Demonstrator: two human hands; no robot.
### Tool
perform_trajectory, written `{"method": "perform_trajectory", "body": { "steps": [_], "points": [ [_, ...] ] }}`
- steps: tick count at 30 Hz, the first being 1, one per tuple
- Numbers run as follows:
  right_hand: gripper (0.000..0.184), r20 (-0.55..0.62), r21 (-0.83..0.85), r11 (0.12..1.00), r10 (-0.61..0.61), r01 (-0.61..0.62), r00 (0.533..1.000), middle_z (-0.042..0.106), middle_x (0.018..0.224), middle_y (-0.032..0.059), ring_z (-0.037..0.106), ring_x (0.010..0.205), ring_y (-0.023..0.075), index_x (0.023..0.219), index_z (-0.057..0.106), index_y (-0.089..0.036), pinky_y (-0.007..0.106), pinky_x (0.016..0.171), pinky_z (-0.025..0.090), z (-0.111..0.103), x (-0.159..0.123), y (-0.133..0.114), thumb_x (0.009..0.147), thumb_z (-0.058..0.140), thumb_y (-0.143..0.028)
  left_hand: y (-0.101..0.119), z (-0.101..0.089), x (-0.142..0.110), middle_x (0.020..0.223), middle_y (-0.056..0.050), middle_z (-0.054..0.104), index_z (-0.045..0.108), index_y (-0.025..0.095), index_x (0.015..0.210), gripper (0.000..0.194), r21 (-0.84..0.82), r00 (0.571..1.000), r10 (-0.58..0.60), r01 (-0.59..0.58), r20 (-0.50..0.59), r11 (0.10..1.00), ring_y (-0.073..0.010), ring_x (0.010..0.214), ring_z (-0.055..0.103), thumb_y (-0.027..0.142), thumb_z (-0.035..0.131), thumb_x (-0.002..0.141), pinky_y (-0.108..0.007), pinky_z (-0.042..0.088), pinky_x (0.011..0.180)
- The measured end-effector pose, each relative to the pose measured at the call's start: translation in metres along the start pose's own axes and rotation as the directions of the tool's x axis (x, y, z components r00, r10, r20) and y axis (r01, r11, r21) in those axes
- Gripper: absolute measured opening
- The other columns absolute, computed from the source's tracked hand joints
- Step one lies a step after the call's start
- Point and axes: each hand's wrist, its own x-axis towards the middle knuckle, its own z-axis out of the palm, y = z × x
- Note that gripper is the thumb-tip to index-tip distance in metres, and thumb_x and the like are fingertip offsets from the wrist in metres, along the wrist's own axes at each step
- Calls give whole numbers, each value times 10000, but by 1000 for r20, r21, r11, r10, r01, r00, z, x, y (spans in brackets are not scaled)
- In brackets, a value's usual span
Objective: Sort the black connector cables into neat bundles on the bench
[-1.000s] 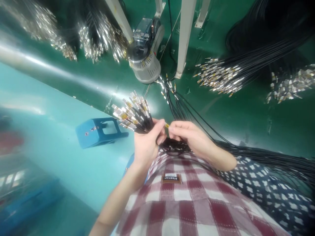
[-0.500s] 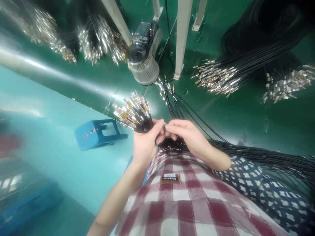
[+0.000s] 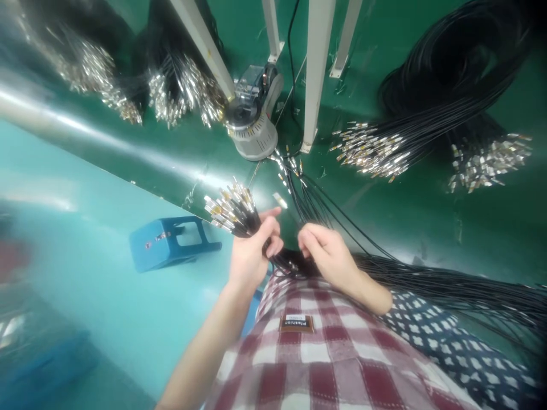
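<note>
My left hand point(image 3: 252, 256) is wrapped round a bundle of black cables point(image 3: 243, 222), whose flat silver connector ends fan out above the fist, some with yellow bands. To its right, my right hand point(image 3: 329, 253) is closed, pinching a thin black cable. That cable's silver connector point(image 3: 280, 200) sticks out up and left, slightly blurred, just above my left fingers. The hands are apart. Loose cables point(image 3: 303, 196) with silver ends lie on the green table just beyond my right hand. Where the held bundle runs below my left hand is partly hidden.
A round grey tape dispenser point(image 3: 255, 136) stands on the green table point(image 3: 363, 213) near pale metal legs point(image 3: 315, 74). Cable bundles lie at the back left point(image 3: 183, 94) and right point(image 3: 374, 151). Long cables point(image 3: 427, 276) run off right. A blue stool point(image 3: 156, 245) is on the floor at left.
My right hand has drawn away to the right from my left hand, where the two met over a connector. The connector now shows between them. The view has tilted slightly.
</note>
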Motion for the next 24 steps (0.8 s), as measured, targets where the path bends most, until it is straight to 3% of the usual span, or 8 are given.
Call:
{"method": "perform_trajectory", "body": {
  "steps": [2, 5, 9, 12, 15, 18, 20, 24],
  "points": [
    [414, -20, -8, 1000, -4, 4, 1000, 538, 613, -4, 527, 639, 137, 661, 502, -199, 260, 659, 391, 10, 12, -12, 1008, 353, -369, 2, 0, 0, 499, 51, 489, 707, 96, 950, 334, 45, 998, -30, 28, 48, 999, -28, 367, 352, 280, 790, 684, -210, 285, 422],
    [437, 36, -61, 997, -44, 46, 998, 601, 676, 13, 541, 671, 140, 704, 569, -193, 274, 705, 397, 17, 23, -16, 1023, 318, -352, 4, -2, 1, 437, 50, 454, 720, 83, 809, 244, 109, 995, -58, 50, 76, 993, -46, 374, 378, 275, 792, 677, -220, 292, 437],
    [403, 148, -250, 948, -162, 195, 976, 611, 735, 47, 523, 729, 166, 764, 597, -182, 308, 734, 398, 5, 11, 26, 1019, 333, -347, 4, -6, 5, 489, 24, 510, 666, 104, 695, 201, 92, 999, -32, 29, 30, 995, -51, 388, 382, 271, 779, 697, -237, 278, 447],
    [384, 234, -318, 929, -115, 187, 965, 645, 843, 82, 546, 830, 196, 775, 619, -184, 337, 781, 431, -18, -6, 65, 1000, 380, -382, 9, -12, 3, 565, 26, 515, 646, 121, 685, 197, 30, 999, -7, 6, 50, 1000, -32, 381, 360, 279, 755, 730, -236, 269, 450],
    [508, 252, -280, 960, 60, 14, 966, 680, 918, 74, 604, 885, 183, 689, 623, -186, 327, 826, 462, -40, -3, 81, 1020, 283, -370, 15, -19, 0, 657, 35, 492, 610, 137, 624, 285, -75, 984, 15, -2, 180, 997, 3, 352, 310, 357, 730, 760, -234, 257, 433],
    [477, 55, -387, 884, 306, -262, 951, 697, 940, 61, 637, 900, 176, 793, 652, -184, 300, 815, 472, -44, 34, 81, 1015, 284, -390, 15, -25, 1, 675, 41, 450, 575, 147, 579, 369, -164, 972, 23, 16, 235, 986, 3, 365, 278, 431, 709, 774, -236, 281, 436],
    [348, -44, -455, 818, 374, -351, 927, 701, 957, 78, 639, 924, 223, 958, 654, -179, 332, 811, 465, -33, 68, 82, 939, 475, -477, 11, -29, 5, 796, 8, 519, 589, 147, 589, 348, -127, 975, -15, 44, 224, 991, -17, 434, 340, 410, 703, 786, -244, 343, 485],
    [395, -75, -512, 759, 427, -402, 901, 687, 1046, 167, 624, 1005, 287, 1079, 619, -131, 372, 866, 433, 2, 118, 89, 825, 667, -429, 4, -35, 12, 1088, -62, 584, 589, 138, 557, 360, -13, 984, 12, -10, 179, 1000, -114, 743, 519, 391, 714, 782, -283, 461, 711]
  ]
}}
